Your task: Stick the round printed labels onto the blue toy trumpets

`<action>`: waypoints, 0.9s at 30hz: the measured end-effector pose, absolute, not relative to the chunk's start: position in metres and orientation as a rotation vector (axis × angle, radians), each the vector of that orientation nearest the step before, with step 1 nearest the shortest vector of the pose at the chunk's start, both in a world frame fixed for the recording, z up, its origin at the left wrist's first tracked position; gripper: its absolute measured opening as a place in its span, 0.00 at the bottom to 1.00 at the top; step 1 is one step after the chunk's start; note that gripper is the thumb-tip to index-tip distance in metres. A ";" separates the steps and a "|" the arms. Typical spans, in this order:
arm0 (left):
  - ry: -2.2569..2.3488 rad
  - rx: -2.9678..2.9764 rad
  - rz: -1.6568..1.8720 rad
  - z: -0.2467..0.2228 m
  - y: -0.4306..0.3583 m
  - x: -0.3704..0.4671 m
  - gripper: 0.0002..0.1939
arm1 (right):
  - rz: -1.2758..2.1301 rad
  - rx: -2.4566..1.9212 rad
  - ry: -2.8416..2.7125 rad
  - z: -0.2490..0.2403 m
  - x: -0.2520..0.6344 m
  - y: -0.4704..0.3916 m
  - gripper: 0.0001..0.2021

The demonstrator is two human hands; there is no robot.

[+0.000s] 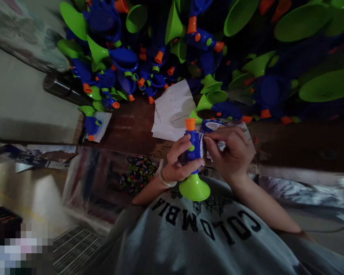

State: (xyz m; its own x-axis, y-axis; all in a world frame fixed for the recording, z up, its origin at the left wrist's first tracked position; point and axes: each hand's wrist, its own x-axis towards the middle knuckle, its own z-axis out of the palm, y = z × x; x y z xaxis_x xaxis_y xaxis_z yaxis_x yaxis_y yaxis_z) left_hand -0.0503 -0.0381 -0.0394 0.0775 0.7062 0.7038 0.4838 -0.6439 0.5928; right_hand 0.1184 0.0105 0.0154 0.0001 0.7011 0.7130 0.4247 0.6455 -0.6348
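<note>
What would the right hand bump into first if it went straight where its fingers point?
Probably the blue toy horn in the left hand; the right hand seems right at its label, though depth is unclear.

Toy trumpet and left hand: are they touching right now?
Touching. The head view shows the left hand gripping the toy trumpet, its fingers lying across the blue body.
</note>
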 end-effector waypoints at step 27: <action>0.802 2.023 2.031 -0.034 -0.021 -0.041 0.23 | 0.214 -0.529 -1.702 -0.008 0.117 0.018 0.04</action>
